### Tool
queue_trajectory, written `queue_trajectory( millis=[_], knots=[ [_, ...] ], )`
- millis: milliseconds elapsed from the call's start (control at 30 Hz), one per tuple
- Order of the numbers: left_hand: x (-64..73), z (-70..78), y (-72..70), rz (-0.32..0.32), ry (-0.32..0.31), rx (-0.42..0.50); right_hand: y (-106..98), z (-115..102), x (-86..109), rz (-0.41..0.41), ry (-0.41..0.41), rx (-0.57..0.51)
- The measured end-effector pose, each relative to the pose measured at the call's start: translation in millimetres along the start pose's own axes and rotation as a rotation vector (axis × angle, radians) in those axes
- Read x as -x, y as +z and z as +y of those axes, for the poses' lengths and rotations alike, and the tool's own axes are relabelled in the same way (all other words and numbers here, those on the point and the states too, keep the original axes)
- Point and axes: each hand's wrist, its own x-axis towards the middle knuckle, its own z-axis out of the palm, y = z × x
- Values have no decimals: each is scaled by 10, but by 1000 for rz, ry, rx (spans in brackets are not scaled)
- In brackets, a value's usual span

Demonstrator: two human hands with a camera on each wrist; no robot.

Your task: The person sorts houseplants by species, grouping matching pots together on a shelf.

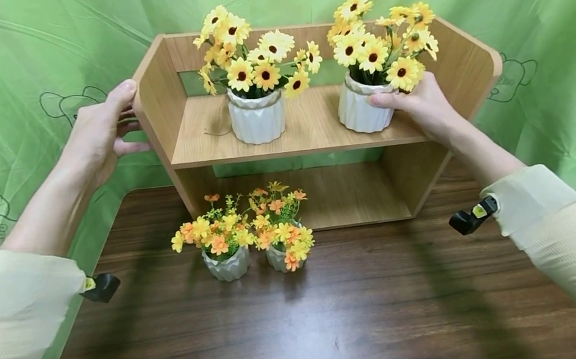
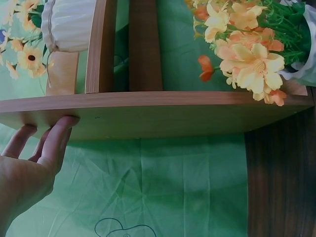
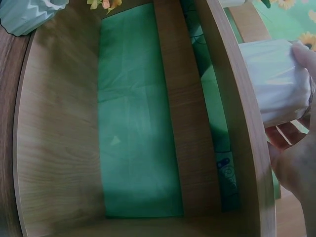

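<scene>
My right hand [image 1: 425,106] grips a white ribbed flowerpot [image 1: 358,108] with yellow daisy-like flowers on the upper shelf, its thumb on the pot's front. In the right wrist view, that pot [image 3: 276,81] is at the upper shelf's edge, the fingers partly hidden. My left hand [image 1: 100,130] touches the outer left side of the wooden shelf unit [image 1: 284,154]. In the left wrist view, extended fingertips [image 2: 64,123] press against that side panel [image 2: 163,116]. Another white pot [image 1: 257,117] of yellow flowers stands on the upper shelf, left of the held one.
Two smaller white pots, one on the left [image 1: 228,266] and one on the right [image 1: 279,260], hold orange and yellow flowers on the dark wooden table [image 1: 268,344] before the unit's left half. Green cloth [image 1: 535,0] hangs behind and at both sides.
</scene>
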Motion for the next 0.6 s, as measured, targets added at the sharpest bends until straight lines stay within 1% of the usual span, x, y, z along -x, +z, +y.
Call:
queue_trajectory(
  millis=[100,367,600],
  knots=[
    [1,-9,-6,-4,5,10,10,-5,6,6,5,6],
    [5,-15,-10,-3,12,25,14,6,-6,-5,-2,-43],
    [3,-18,-9,0,8,33,10,15,-6,1,-6,-41]
  ],
)
